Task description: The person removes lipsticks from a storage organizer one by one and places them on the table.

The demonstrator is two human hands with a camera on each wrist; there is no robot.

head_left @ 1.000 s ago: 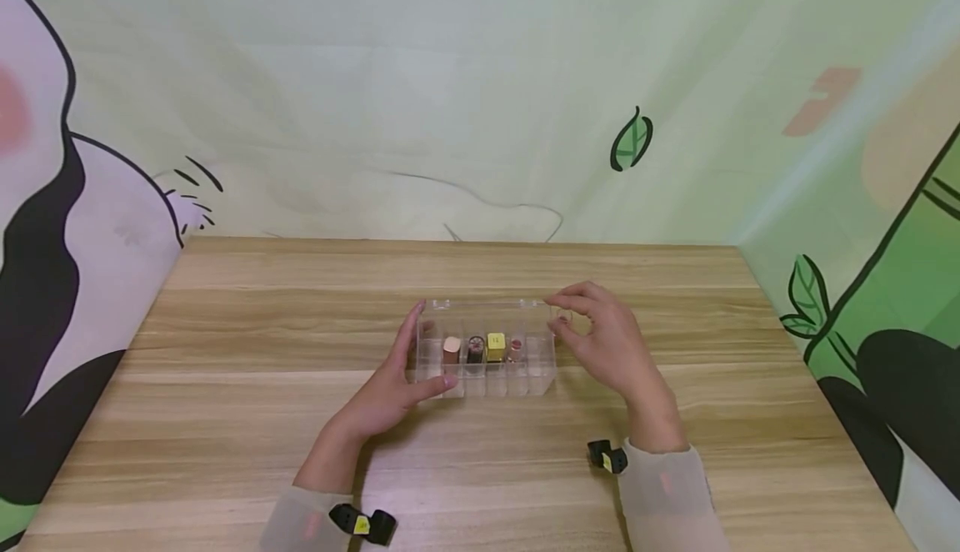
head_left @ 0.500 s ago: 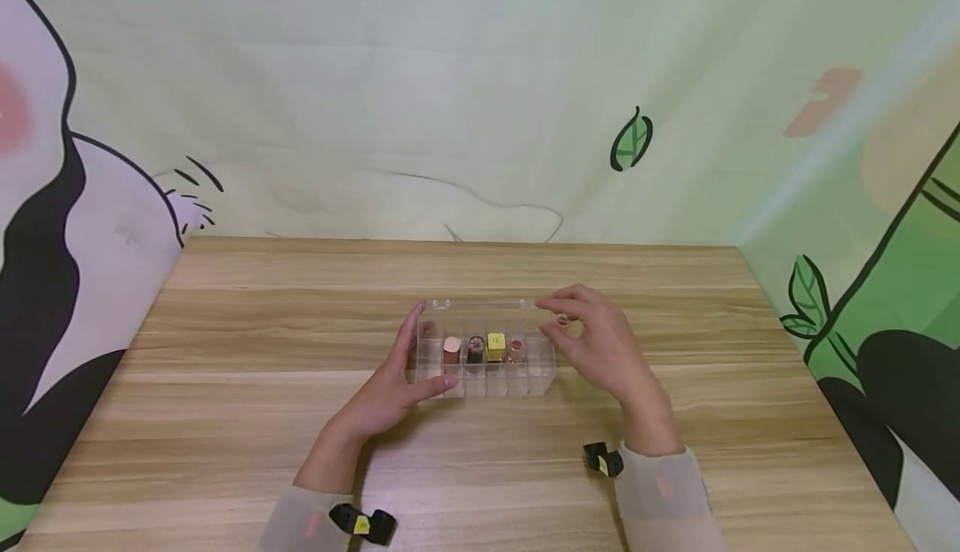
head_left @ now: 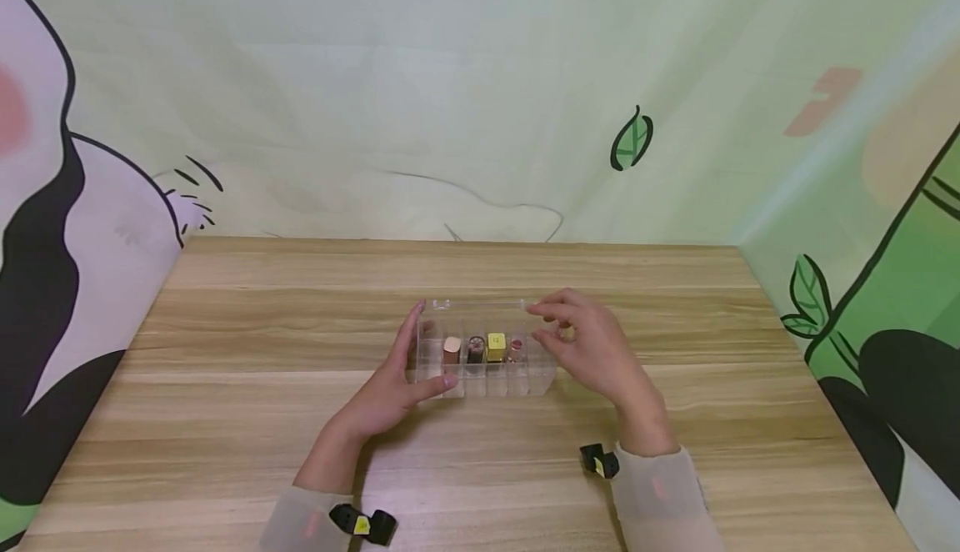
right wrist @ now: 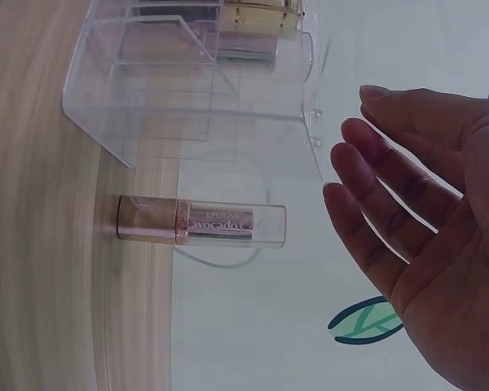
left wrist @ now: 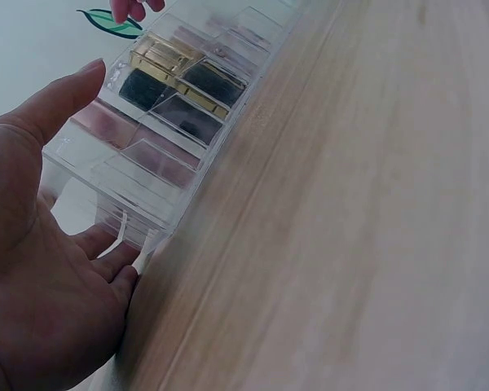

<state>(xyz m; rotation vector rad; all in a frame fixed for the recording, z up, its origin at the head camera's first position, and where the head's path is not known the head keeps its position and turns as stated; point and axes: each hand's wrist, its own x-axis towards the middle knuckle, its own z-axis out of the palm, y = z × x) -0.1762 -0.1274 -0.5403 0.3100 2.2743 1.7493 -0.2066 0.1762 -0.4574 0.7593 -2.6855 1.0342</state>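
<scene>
The left hand (head_left: 384, 398) gripped the clear box (head_left: 485, 380); the right hand (head_left: 594, 348), fingers loosely bent and parted, held nothing

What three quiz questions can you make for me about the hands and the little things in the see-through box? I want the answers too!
1. Where does the rose-gold cylindrical tube with a clear plastic cap stand? A: outside the clear plastic compartment box. B: inside it.
2. True or false: the left hand grips the box's left end.
3. Fill in: in the head view, the square-topped yellow container has a ____ container just to its left.

Key: 1 A; 2 true; 3 black.
</scene>
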